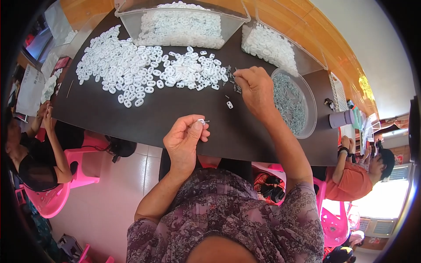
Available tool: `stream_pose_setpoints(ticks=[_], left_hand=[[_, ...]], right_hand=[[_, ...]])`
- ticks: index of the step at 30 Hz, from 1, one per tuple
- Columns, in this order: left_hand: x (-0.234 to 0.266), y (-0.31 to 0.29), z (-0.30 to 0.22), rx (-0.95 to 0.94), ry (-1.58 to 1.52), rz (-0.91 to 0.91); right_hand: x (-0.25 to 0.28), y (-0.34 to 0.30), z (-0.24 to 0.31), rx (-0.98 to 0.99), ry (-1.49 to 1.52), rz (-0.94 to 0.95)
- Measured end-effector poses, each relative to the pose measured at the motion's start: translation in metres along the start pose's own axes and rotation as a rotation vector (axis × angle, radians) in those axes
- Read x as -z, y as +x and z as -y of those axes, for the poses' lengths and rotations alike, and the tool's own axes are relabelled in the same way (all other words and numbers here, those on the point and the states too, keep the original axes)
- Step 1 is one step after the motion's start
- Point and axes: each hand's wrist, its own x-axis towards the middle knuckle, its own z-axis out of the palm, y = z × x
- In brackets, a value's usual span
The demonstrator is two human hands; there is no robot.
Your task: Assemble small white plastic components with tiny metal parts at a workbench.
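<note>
My left hand point(184, 136) is closed above the near part of the dark table, pinching a small white plastic piece point(201, 121) between thumb and fingers. A grey screw point(207, 121) sticks out of that piece to the right. Farther off, my right hand point(255, 87) has its thumb and forefinger pressed together beside a small scatter of loose screws point(227, 75); what lies between the fingertips is too small to make out. Below it, a single white two-holed piece point(229, 104) lies apart on the table. Several white oval two-holed pieces point(186, 70) form a pile left of the screws.
A larger heap of white oval pieces point(116, 63) spreads at the left. Two clear bins point(234, 33) point(307, 63) of white parts stand at the back. A round clear tub point(310, 105) full of screws sits at right, near a lidded cup point(341, 119). People sit at both sides.
</note>
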Motion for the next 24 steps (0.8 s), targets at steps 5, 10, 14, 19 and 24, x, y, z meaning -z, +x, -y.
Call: stream_pose_setpoints(ticks=[5, 10, 14, 19, 24], left_hand=[[-0.001, 0.001, 0.001, 0.011, 0.014, 0.001], [0.0, 0.0, 0.0, 0.011, 0.016, 0.002], [-0.001, -0.002, -0.002, 0.003, 0.031, 0.003], [0.0, -0.001, 0.0, 0.004, 0.02, 0.009], [0.0, -0.001, -0.001, -0.001, 0.014, 0.011]], right_hand=[[-0.008, -0.006, -0.005, 0.01, -0.007, 0.047], [-0.03, 0.005, -0.012, 0.097, -0.176, 0.029], [-0.041, 0.008, -0.012, 0.151, -0.231, 0.04], [-0.041, 0.01, -0.008, 0.09, -0.203, 0.111], [-0.042, 0.012, -0.008, 0.039, -0.128, 0.137]])
